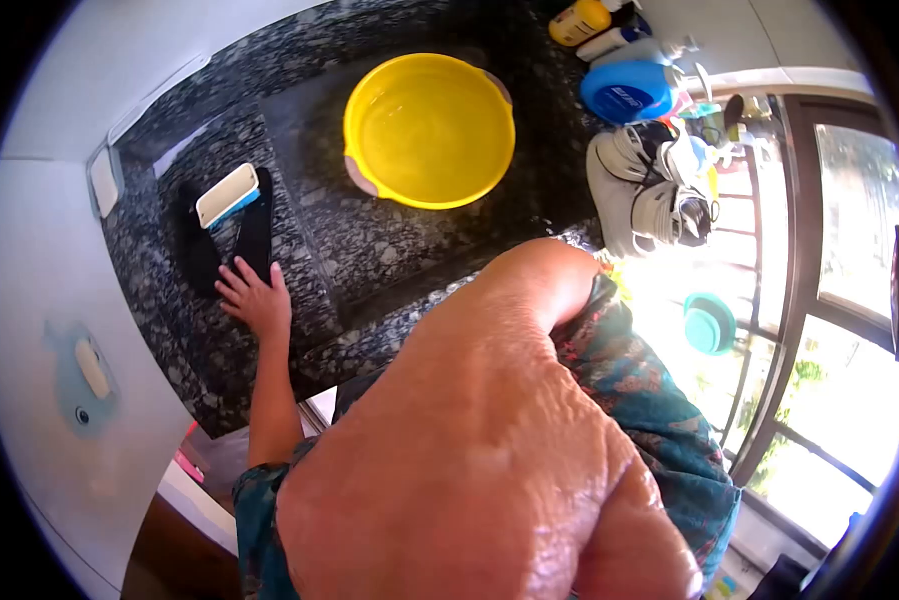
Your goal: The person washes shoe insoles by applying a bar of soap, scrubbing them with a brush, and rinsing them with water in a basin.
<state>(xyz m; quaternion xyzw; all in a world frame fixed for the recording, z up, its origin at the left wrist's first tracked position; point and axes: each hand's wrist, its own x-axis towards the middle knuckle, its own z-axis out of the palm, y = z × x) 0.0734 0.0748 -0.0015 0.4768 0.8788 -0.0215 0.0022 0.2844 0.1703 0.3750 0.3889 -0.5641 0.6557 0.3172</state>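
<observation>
Left hand (259, 303) flat, grip released, on black cloth (256, 230); right hand (459, 490), can't tell; cloth tug could topple white-topped block (227, 194).

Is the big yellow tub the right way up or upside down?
Right way up: the open inside of the yellow tub faces the camera, not its underside.

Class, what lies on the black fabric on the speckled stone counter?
An oblong cream-and-blue block, perhaps a brush, lies on the black fabric, whose near end the left hand touches. Both hide the fabric beneath.
</observation>
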